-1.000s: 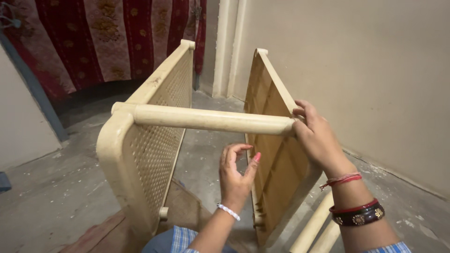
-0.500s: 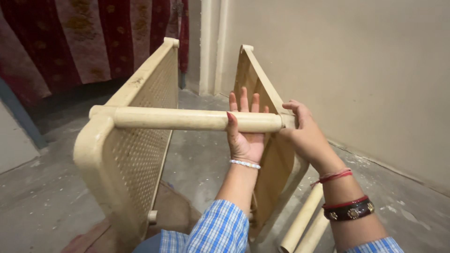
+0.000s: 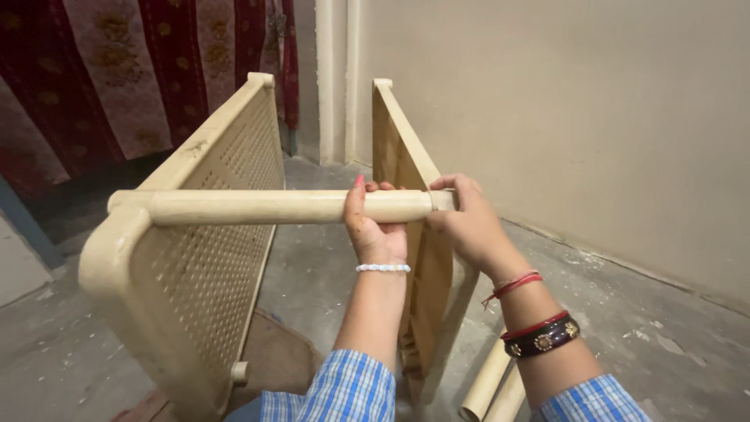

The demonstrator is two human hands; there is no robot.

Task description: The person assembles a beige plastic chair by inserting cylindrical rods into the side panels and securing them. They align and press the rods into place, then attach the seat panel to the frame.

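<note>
Fitting a cream plastic tube (image 3: 281, 206) between two perforated shelf panels, shelf rack assembly. Left hand (image 3: 376, 227) wraps around the tube near its right end, fingers closed on it from behind, thumb up. Right hand (image 3: 467, 223) grips the tube's end where it meets the right panel (image 3: 402, 168), fingers curled tight at the joint. Left end of the tube sits at the corner of the left panel (image 3: 199, 250), looks seated there. Right end looks close to or entering its socket, but the hand hides the joint, cannot tell if fully in. Both panels stand on edge on the concrete floor (image 3: 625, 312), roughly facing each other. Spare tubes (image 3: 496, 383) lie on the floor by the right wrist, so more connecting rods appear left to fit; only this one spans the panels in view. Versus half a second ago: the left hand was open, palm flat behind the tube, and now it is clasped around it; the right hand stays at the tube end. Red patterned curtain (image 3: 141, 70) behind.
</note>
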